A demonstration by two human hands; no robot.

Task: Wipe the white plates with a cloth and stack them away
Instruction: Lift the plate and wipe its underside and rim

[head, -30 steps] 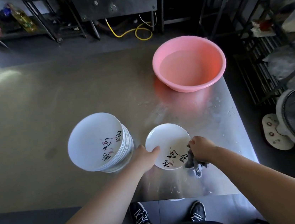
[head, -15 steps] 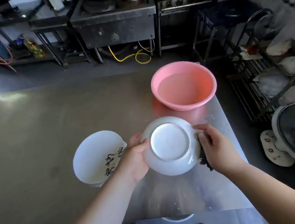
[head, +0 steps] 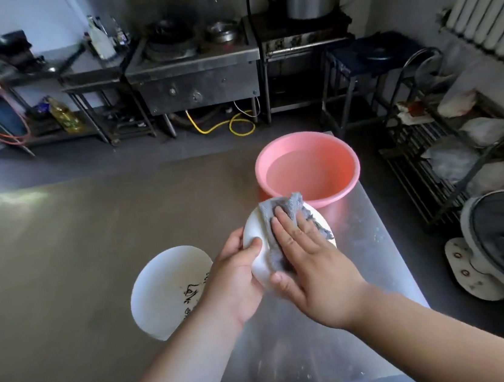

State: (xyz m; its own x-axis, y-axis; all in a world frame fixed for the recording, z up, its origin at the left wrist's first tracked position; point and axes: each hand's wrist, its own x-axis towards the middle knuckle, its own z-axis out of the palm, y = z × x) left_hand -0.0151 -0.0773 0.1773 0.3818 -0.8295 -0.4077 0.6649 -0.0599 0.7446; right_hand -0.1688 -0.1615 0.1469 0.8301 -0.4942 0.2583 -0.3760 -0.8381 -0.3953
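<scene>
Beside the pink basin [head: 348, 160], left hand [head: 237, 284] grips the probably slippery, breakable plate [head: 260, 267] by its rim; right hand [head: 310, 263], fingers [head: 294, 236] straight, presses the soft cloth [head: 269, 217].

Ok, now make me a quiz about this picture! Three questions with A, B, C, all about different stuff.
1. Where is the pink basin?
A. On the floor.
B. On the table, beyond the held plate.
C. On the stove.

2. What colour is the cloth?
A. Yellow.
B. Green.
C. Grey.

3. What is the right hand doing?
A. Pressing the cloth flat on the plate.
B. Hanging idle.
C. Holding a spoon.

Answers:
1 B, the basin stands on the table near its far right corner.
2 C, the cloth shows grey against the white plate.
3 A, its straight fingers lie on the cloth while the left hand grips the plate's edge.
</scene>
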